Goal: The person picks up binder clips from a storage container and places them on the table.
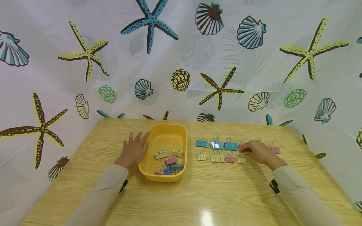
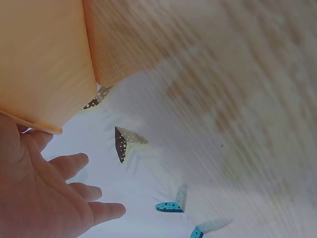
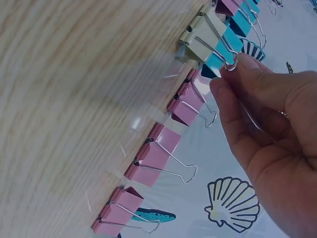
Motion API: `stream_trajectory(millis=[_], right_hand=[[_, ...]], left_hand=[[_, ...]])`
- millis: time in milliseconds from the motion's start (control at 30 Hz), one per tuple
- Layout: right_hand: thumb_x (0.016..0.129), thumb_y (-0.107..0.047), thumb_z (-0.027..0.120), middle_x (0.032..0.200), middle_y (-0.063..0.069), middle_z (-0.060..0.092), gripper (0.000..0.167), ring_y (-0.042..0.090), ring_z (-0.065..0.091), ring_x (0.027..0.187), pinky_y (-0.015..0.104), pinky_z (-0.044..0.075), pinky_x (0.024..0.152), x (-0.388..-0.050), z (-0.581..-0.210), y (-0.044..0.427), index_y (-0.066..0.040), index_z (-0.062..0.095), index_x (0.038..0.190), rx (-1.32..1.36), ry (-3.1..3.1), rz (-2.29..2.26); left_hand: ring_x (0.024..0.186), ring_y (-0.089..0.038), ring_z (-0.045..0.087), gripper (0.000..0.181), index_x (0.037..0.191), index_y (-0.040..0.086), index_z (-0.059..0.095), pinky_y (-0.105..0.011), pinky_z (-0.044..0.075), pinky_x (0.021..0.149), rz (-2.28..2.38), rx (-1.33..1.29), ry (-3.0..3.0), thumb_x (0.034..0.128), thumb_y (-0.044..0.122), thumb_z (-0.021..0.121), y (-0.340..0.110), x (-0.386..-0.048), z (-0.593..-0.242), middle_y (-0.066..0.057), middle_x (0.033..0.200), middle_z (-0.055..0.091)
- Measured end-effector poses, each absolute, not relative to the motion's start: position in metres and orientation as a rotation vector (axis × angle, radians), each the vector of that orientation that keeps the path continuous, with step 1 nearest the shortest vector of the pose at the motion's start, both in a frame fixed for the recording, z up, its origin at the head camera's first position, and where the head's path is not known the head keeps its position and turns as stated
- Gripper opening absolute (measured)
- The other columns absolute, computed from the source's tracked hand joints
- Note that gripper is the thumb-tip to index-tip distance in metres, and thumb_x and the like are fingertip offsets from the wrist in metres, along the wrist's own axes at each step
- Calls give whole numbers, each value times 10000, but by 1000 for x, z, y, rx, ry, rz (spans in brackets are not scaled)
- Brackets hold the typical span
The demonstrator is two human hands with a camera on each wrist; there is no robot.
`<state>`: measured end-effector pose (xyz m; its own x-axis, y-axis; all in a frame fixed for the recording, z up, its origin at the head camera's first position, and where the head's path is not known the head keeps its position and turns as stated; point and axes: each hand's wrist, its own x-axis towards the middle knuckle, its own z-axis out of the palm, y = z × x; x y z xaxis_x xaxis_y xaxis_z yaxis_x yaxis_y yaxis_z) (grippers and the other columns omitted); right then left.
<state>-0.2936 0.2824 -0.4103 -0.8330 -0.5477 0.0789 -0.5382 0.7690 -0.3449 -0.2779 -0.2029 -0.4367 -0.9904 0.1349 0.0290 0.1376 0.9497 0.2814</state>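
In the head view my left hand (image 1: 132,150) lies with spread fingers against the left rim of a yellow plastic tray (image 1: 162,178). The left wrist view has its thumb at the tray's edge. My right hand (image 1: 258,153) is over the right part of two rows of binder clips. Between thumb and forefinger it pinches the wire handle of a cream binder clip (image 3: 202,38), seen in the right wrist view. Pink binder clips (image 3: 154,154) stand beside it in the back row, partly hidden by the hand in the head view.
Blue binder clips (image 1: 216,145) fill the back row's left part. In front stand another cream clip (image 1: 202,157) and a small pink clip (image 1: 230,159). Mixed loose clips lie inside the tray, including a dark blue clip (image 1: 167,170). A patterned cloth (image 1: 181,56) hangs behind the table.
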Motion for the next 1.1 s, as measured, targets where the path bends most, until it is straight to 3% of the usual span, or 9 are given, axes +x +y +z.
stream_trajectory(millis=[200,433,667,933,1100], right_hand=[[893,-37,649,965,134,722,158,266,689,835,405,566,714,-291,-400,283,6,738,1017,-855,2928,-528],[917,-123,647,899,30,723,144,123,659,743,326,549,660,-284,-370,258,-50,739,999,-938,2917,-585],[926,-139,642,955,4,718,134,110,654,784,299,546,697,-279,-331,189,-102,743,1006,-1236,2815,-614],[911,-145,666,872,-26,719,96,56,638,734,234,526,704,-278,-300,88,-107,751,934,-1622,2673,-441],[906,-156,677,856,-27,720,91,66,652,750,209,519,730,-284,-288,33,-108,754,910,-1647,2579,-425]], left_hand=[[1411,-528,3,522,1555,224,175,-737,99,1047,-460,-228,-3099,1055,356,241,-202,-279,-436,-202,1575,175],[1409,-531,19,518,1554,213,183,-733,113,1049,-454,-226,-3093,1058,346,246,-203,-277,-434,-205,1570,190],[1413,-524,21,516,1555,215,176,-731,116,1050,-460,-217,-3101,1060,344,243,-203,-276,-433,-205,1569,194],[1407,-535,35,516,1553,201,186,-741,129,1038,-469,-236,-3090,1060,339,242,-205,-275,-434,-216,1561,212],[1407,-535,12,518,1555,208,178,-738,114,1043,-477,-222,-3107,1059,347,229,-204,-278,-434,-214,1565,199]])
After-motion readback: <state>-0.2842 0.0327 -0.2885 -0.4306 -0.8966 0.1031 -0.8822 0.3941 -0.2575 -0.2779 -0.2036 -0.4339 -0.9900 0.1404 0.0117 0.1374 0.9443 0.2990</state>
